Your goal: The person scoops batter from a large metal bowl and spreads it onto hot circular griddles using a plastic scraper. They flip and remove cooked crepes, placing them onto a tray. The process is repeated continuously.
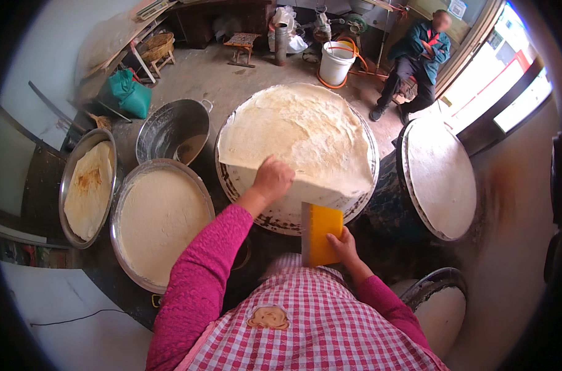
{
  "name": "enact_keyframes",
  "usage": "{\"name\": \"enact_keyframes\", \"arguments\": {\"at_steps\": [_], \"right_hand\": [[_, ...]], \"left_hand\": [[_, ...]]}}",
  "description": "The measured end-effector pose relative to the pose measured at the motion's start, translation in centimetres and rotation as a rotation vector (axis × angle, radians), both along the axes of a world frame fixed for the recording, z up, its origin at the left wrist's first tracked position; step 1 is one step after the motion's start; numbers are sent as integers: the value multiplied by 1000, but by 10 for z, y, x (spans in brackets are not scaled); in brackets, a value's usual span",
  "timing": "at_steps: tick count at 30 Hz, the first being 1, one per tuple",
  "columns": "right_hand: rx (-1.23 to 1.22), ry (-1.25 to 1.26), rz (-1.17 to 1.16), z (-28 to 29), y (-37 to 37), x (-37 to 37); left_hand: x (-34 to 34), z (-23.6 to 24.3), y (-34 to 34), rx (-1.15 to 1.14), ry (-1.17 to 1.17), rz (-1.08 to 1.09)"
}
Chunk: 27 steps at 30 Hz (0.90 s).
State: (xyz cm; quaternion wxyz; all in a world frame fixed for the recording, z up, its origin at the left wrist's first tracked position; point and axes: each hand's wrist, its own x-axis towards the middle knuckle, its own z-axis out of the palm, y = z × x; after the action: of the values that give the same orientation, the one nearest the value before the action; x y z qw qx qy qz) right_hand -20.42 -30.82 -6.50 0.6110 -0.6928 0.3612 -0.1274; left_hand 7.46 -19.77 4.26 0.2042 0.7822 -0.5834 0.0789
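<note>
A large, thin pancake [293,133] lies over a round griddle [280,221] in front of me. Its near edge runs almost straight across, leaving a pale strip of the griddle bare on my side. My left hand [273,178] is closed at that near edge, pinching the pancake; the fingertips are partly hidden. In my right hand [345,246] is a yellow scraper [325,235] with a straight metal edge, held upright by the griddle's near rim. The scraper does not appear to touch the pancake.
To the left stand a basin of pale batter [163,226], a basin with a browned pancake [88,191] and a deep metal pot [170,130]. A second covered griddle [442,176] is at right. Beyond are a white bucket [335,65] and a seated person [420,55].
</note>
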Motion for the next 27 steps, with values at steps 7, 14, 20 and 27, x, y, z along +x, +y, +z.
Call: {"name": "enact_keyframes", "arguments": {"at_steps": [7, 14, 20, 27], "right_hand": [[127, -115, -236, 7, -11, -65], [157, -60, -496, -3, 24, -134], [154, -51, -497, -5, 42, -170], [135, -72, -412, -50, 45, -209]], "left_hand": [[13, 78, -10, -168, -14, -23], [-63, 22, 28, -259, -23, -159], [-107, -15, 10, -138, 99, -217], [-153, 52, 14, -14, 302, -129]]}}
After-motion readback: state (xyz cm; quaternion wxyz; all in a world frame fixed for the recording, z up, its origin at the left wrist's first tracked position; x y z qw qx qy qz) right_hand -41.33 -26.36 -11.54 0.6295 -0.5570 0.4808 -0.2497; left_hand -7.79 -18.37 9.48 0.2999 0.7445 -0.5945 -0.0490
